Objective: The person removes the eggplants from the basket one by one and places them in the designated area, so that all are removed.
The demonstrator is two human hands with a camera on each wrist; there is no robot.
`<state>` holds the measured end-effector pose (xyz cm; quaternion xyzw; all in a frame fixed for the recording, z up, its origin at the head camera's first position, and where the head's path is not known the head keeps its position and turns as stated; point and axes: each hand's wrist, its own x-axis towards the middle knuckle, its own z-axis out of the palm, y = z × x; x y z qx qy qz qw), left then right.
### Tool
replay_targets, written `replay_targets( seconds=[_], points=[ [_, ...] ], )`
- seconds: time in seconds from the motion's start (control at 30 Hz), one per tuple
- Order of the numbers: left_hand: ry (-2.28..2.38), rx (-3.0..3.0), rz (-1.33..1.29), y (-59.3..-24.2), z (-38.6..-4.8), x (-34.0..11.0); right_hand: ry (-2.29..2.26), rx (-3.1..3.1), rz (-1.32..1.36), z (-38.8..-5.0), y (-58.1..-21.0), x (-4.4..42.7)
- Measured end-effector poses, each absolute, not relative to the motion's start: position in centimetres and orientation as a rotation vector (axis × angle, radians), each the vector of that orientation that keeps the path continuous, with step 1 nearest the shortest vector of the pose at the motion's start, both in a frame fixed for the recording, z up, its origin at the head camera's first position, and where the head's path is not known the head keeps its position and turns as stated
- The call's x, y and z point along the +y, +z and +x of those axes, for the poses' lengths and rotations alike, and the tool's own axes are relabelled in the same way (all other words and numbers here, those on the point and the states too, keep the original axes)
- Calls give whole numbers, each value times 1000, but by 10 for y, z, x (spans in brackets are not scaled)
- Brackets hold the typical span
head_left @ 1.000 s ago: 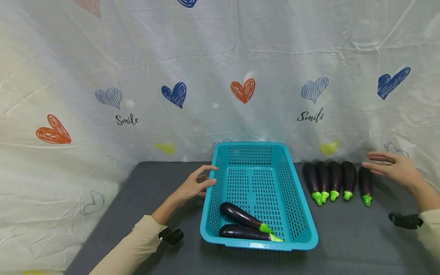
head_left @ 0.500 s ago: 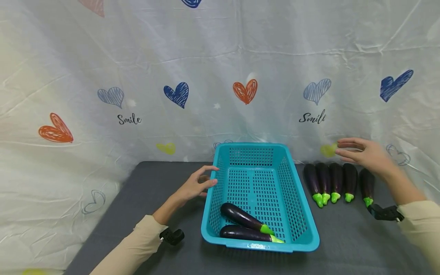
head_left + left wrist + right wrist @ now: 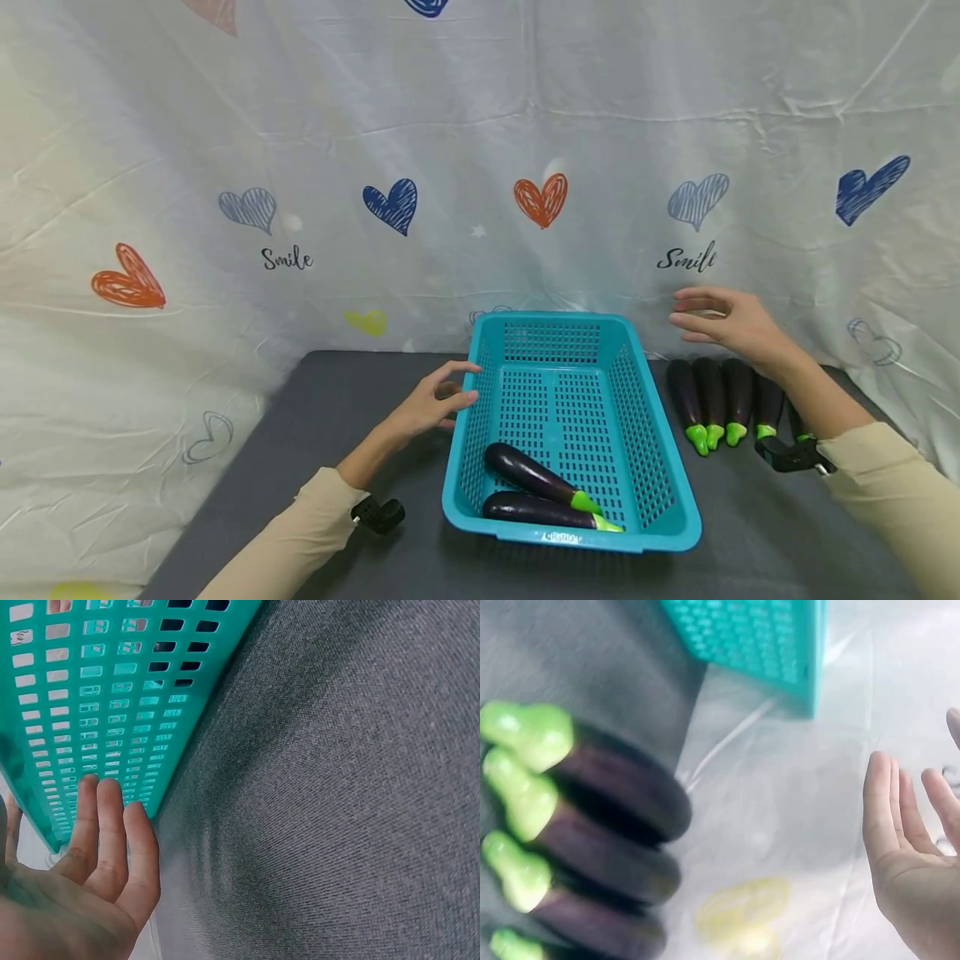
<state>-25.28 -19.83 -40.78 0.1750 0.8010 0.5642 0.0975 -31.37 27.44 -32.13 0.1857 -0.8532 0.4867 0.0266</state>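
In the head view a turquoise perforated basket [image 3: 573, 537] stands on the dark table, with two eggplants [image 3: 534, 477] lying at its near end. The left hand [image 3: 423, 404] rests at the basket's left rim, thumb and fingers apart; the left wrist view has its fingers [image 3: 110, 825] relaxed beside the basket's outer wall. The right hand [image 3: 731, 323], with nothing in it, is raised above the row of eggplants [image 3: 711, 400] right of the basket. Its fingers are slightly bent and apart in the right wrist view. The right forearm partly covers the rightmost eggplants.
A pale curtain [image 3: 465, 125] printed with hearts and the word Smile hangs behind the dark grey table [image 3: 345, 392]. A black wrist camera [image 3: 378, 515] is on the left wrist, another [image 3: 787, 454] on the right.
The right hand has moved left and a little up, from the rightmost eggplant to over the row's left end, empty throughout. The left hand has stayed at the basket's rim.
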Motion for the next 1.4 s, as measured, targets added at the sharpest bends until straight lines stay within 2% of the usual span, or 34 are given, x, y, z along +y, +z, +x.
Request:
replay_targets(
  seconds=[0.37, 0.9, 1.4],
  points=[
    [1661, 2377, 525, -409, -253, -197, 1571, -2596, 784, -317, -305, 232],
    [1682, 2360, 502, -410, -255, -198, 1803, -2570, 919, -316, -297, 172],
    [1674, 2359, 491, -409, -253, -199, 1759, -2594, 991, -280, -317, 155]
  ],
)
